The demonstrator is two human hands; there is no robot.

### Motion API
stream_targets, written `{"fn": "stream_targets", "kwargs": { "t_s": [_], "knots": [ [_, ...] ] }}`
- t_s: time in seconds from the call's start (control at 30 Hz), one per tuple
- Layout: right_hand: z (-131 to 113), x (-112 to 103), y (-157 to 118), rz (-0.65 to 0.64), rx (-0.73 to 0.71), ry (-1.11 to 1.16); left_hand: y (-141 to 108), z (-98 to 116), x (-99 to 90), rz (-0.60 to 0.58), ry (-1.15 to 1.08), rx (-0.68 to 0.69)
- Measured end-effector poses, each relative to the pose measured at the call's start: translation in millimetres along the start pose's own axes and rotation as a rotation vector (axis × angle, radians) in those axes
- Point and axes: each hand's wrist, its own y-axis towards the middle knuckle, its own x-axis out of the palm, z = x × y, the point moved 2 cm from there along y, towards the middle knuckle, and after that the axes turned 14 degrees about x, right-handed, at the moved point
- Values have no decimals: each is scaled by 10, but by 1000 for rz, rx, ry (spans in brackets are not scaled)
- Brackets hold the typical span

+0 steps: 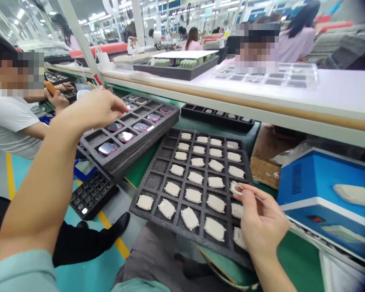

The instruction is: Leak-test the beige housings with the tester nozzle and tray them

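The left hand (99, 107) hangs over the left tray stack (146, 140), wrist bent and fingers pointing down and far. Whether it grasps anything cannot be told. The right hand (263, 219) pinches a thin clear rod (269, 207) between thumb and forefinger; its tip is at a piece in the right column of the near tray (162, 166). Exact contact is not verifiable.

The pale pieces (193, 195) sit one to a pocket in the near tray, some turned askew. Most of its left column shows bare foam. The left tray stack carries glass-faced pieces (125, 136), with several pockets unfilled.

Step in hand, by judgement: separate handling at two trays, the left hand reaching among the glass-faced pieces, the right tending a pale one. The next move appears to call for a light, straight approach by the left fingers and a steady rod tip on the right.

Edges: the near tray's near side projects over the person's lap (158, 247); pressure there could tip it. Its far left corner lies close to the left tray stack, leaving little sideways room. The blue box (304, 182) limits the right elbow, and the white bench (337, 97) restricts far reach. The freest room is above the near tray.
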Motion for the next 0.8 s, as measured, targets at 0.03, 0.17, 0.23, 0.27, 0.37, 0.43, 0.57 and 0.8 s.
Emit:
{"fn": "stream_targets", "kwargs": {
  "t_s": [0.03,0.17,0.23,0.27,0.37,0.43,0.57,0.8],
  "knots": [
    [-6,1,-1,-4,5,-6,209,-157,-43,2,-2,-34],
    [17,8,20,-26,42,-14,697,-599,80,-41,-55,-68],
    [35,7,33,-23,54,-3,748,-718,194,-83,-79,-72],
    [40,7,37,-22,56,3,742,-756,228,-74,-91,-73],
    [34,8,38,-36,59,18,619,-747,200,89,-114,-64],
    [21,12,35,-38,60,36,445,-565,123,237,-106,-42],
    [14,29,31,-20,32,117,-2,318,250,417,-289,107],
    [25,36,111,-68,-168,202,47,1765,1697,-16,-1322,194]
  ]
}}
